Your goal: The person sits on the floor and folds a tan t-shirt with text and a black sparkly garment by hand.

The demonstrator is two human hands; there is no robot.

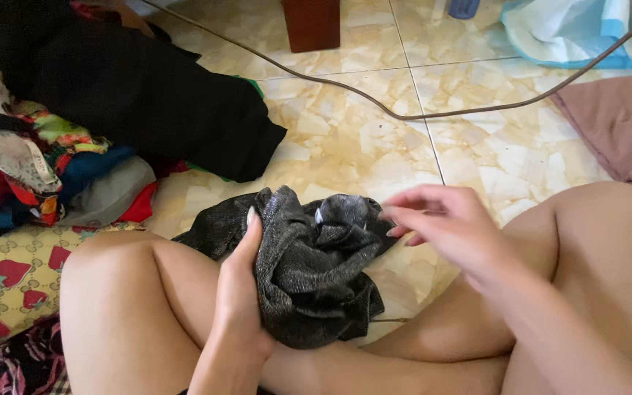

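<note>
The dark grey cloth point(309, 271) sat bunched between the person's bare knees. The left hand point(241, 285) gripped its left side. The right hand point(444, 223) was just right of the cloth, fingers loose, tips at its top edge. Behind the cloth lay a black garment point(148, 95), then a brown cable point(404, 110) on the tile floor point(345, 139)

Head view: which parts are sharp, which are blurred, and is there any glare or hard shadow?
In the head view, the dark grey garment and the left hand gripping it look sharp; the right hand is motion-blurred at the fingers; light is soft and even, with only faint sheen on the floor tiles and no hard shadows.
</note>
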